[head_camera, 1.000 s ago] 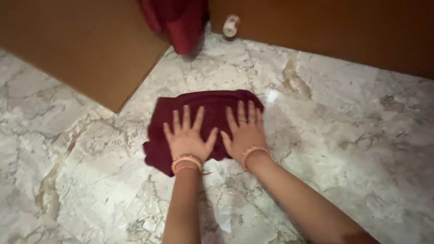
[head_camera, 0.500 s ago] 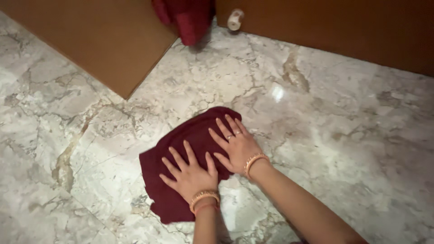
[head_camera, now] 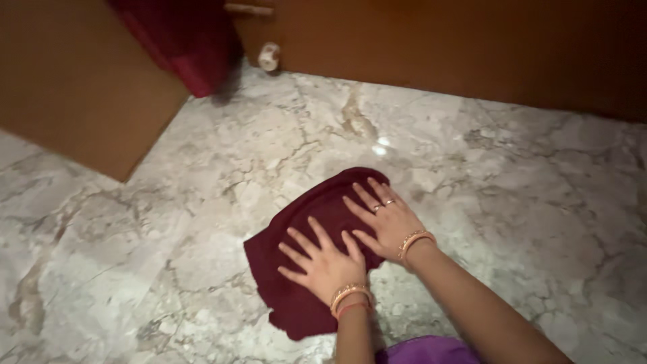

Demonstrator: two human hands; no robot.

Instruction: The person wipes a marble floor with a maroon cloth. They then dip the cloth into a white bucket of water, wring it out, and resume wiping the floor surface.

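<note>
Nearest, at 6 o'clock: a fold of purple fabric (head_camera: 424, 350) at the bottom edge, both forearms rising out of it.

Just beyond: left hand (head_camera: 325, 266) flat on a dark maroon cloth (head_camera: 303, 236), palm down, fingers (head_camera: 296, 255) spread wide and aimed toward 10 o'clock, nothing pinched. Orange and gold bangles (head_camera: 349, 296) at that wrist.

Right hand (head_camera: 387, 219) just beside it at 1 o'clock, likewise flat and splayed, thumb close to the left hand's fingertips, a ring on one finger, a gold bangle at the wrist. No grip from either hand, only pressure from above.

Cloth crumpled into a rough square on the marble floor (head_camera: 512, 195), near centre, loose edge trailing toward 7 o'clock, rumpled edge at 12 o'clock past the right fingertips.

Farther, at 12 o'clock: a bright glare spot on the polished stone. At 10 o'clock: a brown wooden panel (head_camera: 74, 101) angled over the floor. At 11 o'clock: red fabric (head_camera: 182, 40) hanging to the floor, a small pale cylinder-shaped object (head_camera: 269, 56) beside it, brown wood (head_camera: 472, 47) along the far edge.

Risks, as a judgement: glossy stone and open palms, so likely slipping of cloth and hands together under forward weight, with loss of balance. Unpinned trailing corner likely to fold under and bunch. Bangles close to the stone, so possible scraping on a low wrist.
</note>
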